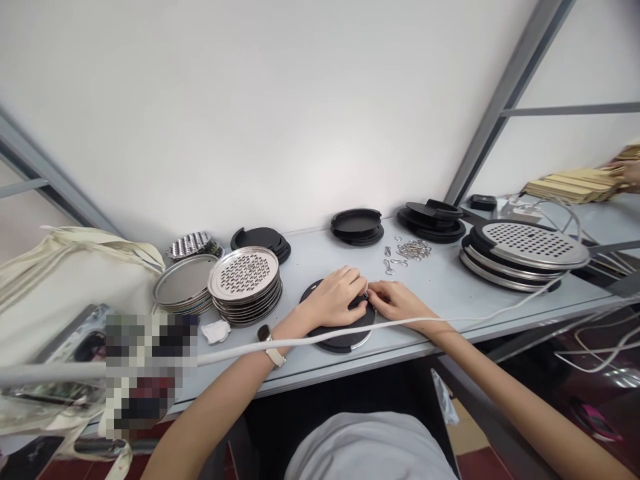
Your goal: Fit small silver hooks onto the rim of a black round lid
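On the table in front of me lies a black round disc [334, 339] with a thin silvery edge at its lower right. My left hand [337, 299] is on top of it, fingers bent and closed around its raised part near the right side. Against that same spot my right hand [397, 304] pinches with thumb and forefinger. A tiny metal piece [365, 294] glints between the two hands; its exact shape is hidden. Behind them is a loose pile of small metal clips [414, 249], with several strays beside it.
Stacked round metal grater plates [245, 275] and plain metal discs [186, 283] stand left. Black discs [356, 223] are stacked along the wall. Assembled graters [530, 247] pile up right. A white cable [310, 339] crosses in front of my forearms. Another person's hand [631, 172] touches wooden pieces far right.
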A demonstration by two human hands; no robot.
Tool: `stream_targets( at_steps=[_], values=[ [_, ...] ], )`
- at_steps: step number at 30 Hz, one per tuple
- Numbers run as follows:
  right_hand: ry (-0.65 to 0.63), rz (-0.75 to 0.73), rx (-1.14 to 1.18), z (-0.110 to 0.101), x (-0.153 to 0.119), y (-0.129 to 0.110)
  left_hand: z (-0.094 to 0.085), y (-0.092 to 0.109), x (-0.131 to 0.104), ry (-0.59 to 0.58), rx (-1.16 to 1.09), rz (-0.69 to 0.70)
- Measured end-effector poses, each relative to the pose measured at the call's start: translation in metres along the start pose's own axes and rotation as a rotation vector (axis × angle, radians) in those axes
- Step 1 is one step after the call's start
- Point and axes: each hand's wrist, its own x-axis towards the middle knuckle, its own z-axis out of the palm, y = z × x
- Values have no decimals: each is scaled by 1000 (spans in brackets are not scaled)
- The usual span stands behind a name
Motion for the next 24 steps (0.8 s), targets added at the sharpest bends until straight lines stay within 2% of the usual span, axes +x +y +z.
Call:
stream_targets(
  at_steps=[24],
  values=[
    [4,30,55,1,0,2,1,1,1,-36,-115,54]
  ],
)
